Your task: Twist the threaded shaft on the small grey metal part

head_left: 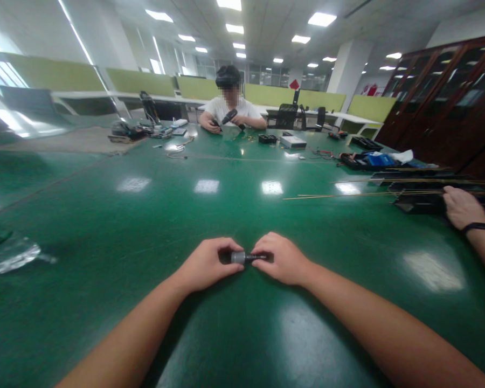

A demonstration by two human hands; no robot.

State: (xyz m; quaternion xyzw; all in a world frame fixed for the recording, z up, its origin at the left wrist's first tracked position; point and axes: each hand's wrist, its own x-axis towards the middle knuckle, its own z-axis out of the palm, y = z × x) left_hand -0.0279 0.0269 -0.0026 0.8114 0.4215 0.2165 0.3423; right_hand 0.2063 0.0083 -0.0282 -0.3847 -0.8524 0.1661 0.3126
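My left hand (207,264) and my right hand (283,258) meet low over a glossy green table (145,226), knuckles up and fingers curled. Between them lies a small cylindrical part (242,257) with a silver-grey end on the left and a dark thin end on the right. The left fingers pinch its silver end and the right fingers pinch its dark end. Most of the part is hidden under my fingers.
Another person's hand (463,207) with a dark wristband rests at the right edge by black cases and long thin rods (347,195). A person sits at the far end holding a dark tool (229,116). Clear plastic (8,256) lies at the left.
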